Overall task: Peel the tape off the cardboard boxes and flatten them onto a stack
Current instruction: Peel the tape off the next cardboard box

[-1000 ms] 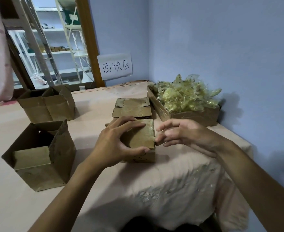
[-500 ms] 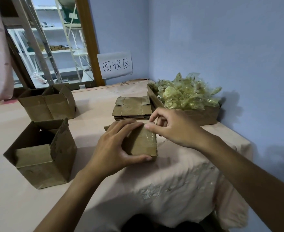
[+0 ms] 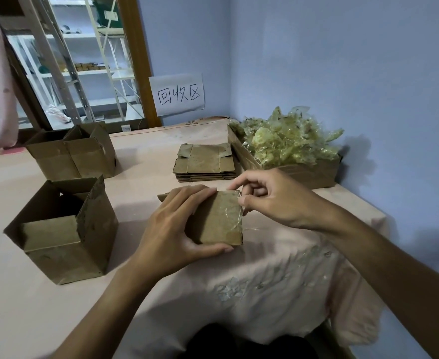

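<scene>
Toward the desk's [image 3: 135, 146] right edge, just in front of the flattened stack [image 3: 204, 161], the taped box [image 3: 213, 224] sits on the cloth. The left hand [image 3: 171, 229] grips its left side, fingers over the top, thumb along the near edge. The right hand [image 3: 272, 200] pinches the clear tape [image 3: 235, 220] at its far right corner.

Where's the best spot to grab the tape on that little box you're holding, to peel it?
Pinch the tape at its wrinkled end by the box's far right corner, coming from the right. That edge looks loose, the right hand seems to pinch there, and the left hand grips the box's left side, steadying it.
</scene>
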